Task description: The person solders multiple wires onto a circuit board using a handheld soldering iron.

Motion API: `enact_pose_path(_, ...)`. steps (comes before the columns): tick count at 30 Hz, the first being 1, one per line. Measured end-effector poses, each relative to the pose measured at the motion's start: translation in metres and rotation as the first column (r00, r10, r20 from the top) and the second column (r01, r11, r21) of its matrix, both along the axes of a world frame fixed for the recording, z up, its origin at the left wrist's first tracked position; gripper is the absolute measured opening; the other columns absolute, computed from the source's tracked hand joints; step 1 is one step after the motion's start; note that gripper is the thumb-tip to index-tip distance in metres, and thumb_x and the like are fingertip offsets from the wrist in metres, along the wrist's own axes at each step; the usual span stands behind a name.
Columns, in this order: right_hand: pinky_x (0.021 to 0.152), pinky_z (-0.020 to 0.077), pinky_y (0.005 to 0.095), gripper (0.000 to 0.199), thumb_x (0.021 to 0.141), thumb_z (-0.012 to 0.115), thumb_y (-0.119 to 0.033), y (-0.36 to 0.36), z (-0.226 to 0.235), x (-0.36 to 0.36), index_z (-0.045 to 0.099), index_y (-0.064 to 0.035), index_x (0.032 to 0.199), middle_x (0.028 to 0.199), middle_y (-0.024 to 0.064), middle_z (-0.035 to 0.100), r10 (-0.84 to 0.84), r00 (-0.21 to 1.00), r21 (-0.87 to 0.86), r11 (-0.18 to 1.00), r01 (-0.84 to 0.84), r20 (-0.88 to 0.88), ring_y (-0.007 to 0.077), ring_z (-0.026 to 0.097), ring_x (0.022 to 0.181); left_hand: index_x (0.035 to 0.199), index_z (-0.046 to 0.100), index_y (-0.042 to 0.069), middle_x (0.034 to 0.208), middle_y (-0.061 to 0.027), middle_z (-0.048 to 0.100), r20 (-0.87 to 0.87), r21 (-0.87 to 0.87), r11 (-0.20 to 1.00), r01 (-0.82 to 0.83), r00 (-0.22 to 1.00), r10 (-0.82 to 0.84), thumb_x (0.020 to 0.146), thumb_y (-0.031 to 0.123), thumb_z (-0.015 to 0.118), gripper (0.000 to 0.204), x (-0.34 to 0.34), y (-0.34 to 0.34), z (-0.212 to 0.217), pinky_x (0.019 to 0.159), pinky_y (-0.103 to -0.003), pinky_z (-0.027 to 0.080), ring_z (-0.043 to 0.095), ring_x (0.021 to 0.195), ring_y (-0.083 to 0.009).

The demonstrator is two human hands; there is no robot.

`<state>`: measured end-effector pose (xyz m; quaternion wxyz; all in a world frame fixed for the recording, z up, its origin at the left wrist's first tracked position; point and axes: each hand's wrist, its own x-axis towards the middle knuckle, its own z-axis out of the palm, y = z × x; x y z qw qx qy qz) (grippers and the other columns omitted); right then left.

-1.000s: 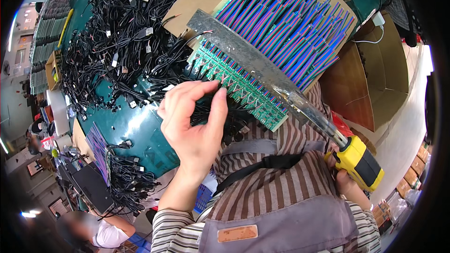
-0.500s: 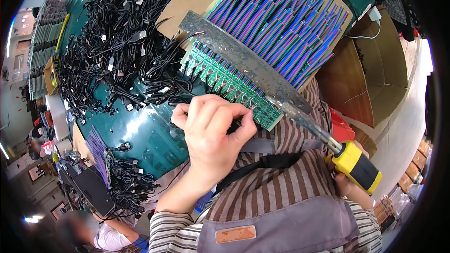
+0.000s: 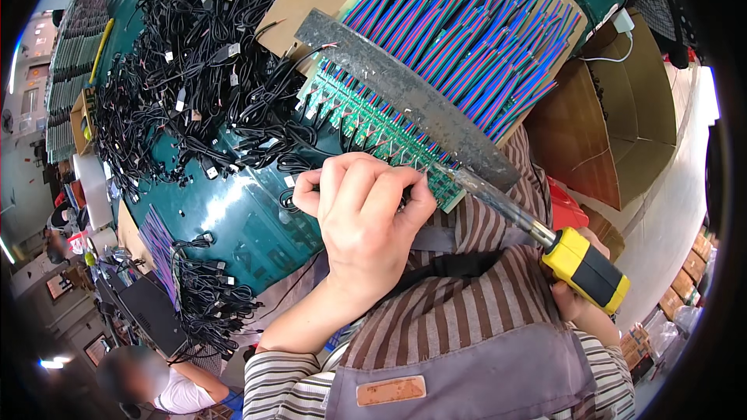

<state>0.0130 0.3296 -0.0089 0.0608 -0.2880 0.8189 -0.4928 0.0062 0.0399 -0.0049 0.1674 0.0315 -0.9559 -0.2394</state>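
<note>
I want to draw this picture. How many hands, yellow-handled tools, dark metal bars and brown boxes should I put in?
Hands: 2, left hand and right hand
Yellow-handled tool: 1
Dark metal bar: 1
Open brown cardboard box: 1
Total: 5

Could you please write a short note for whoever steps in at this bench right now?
Left hand: fingers curled at the near edge of the green circuit board strip; whether it pinches a wire cannot be told.
Right hand: closed on the yellow and black handle of the soldering iron, its shaft reaching toward the board's near end.
A grey metal bar lies across the red and blue wires on cardboard, pressing them at the board.
Loose black cables are piled on the green table.
Which joints are done cannot be told.
</note>
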Motion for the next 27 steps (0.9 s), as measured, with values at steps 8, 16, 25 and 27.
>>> enact_pose_path(8, 0.060, 0.0505, 0.0327, 0.026, 0.066, 0.066, -0.015, -0.006, 0.002, -0.002, 0.061, 0.0024, 0.084, 0.079, 0.0142, 0.063, -0.020, 0.999, -0.030, 0.999, 0.021, 0.025, 0.0284, 0.062, 0.065, 0.074, 0.067, 0.015, 0.076, 0.0031, 0.059, -0.001, 0.010, 1.000, -0.005, 1.000, 0.005, 0.061, 0.006, 0.080, 0.021, 0.001, 0.000, -0.002, 0.081, -0.034, 0.036, 0.059, 0.081, -0.0175)
enact_pose_path(16, 0.064, 0.0534, 0.0337, 0.037, 0.064, 0.066, -0.027, 0.012, -0.001, 0.004, 0.064, 0.0030, 0.085, 0.079, 0.0154, 0.065, 0.016, 1.000, 0.144, 0.989, -0.017, 0.008, 0.0289, 0.064, 0.068, 0.073, 0.067, 0.014, 0.075, 0.0030, 0.059, -0.002, 0.016, 1.000, 0.003, 1.000, -0.003, 0.061, 0.006, 0.080, 0.020, 0.001, -0.002, -0.003, 0.082, -0.034, 0.036, 0.059, 0.080, -0.0174)
enact_pose_path(25, 0.068, 0.0558, 0.0364, 0.043, 0.065, 0.066, -0.032, 0.005, -0.012, 0.005, 0.064, 0.0049, 0.087, 0.085, 0.0183, 0.066, -0.056, 0.998, -0.057, 0.997, 0.054, -0.021, 0.0311, 0.067, 0.074, 0.077, 0.069, 0.013, 0.077, 0.0018, 0.061, -0.014, -0.018, 0.994, 0.106, 0.994, -0.106, 0.062, 0.005, 0.080, 0.020, -0.004, -0.013, 0.003, 0.082, -0.035, 0.035, 0.061, 0.081, -0.0173)
enact_pose_path(27, 0.068, 0.0557, 0.0365, 0.042, 0.065, 0.066, -0.032, 0.004, -0.011, 0.006, 0.064, 0.0047, 0.087, 0.085, 0.0182, 0.066, -0.068, 0.998, -0.059, 0.996, 0.068, -0.006, 0.0311, 0.066, 0.074, 0.081, 0.071, 0.011, 0.079, 0.0012, 0.063, -0.020, -0.060, 0.955, 0.290, 0.956, -0.291, 0.064, 0.006, 0.079, 0.020, -0.007, -0.023, 0.006, 0.083, -0.036, 0.035, 0.062, 0.082, -0.0169)
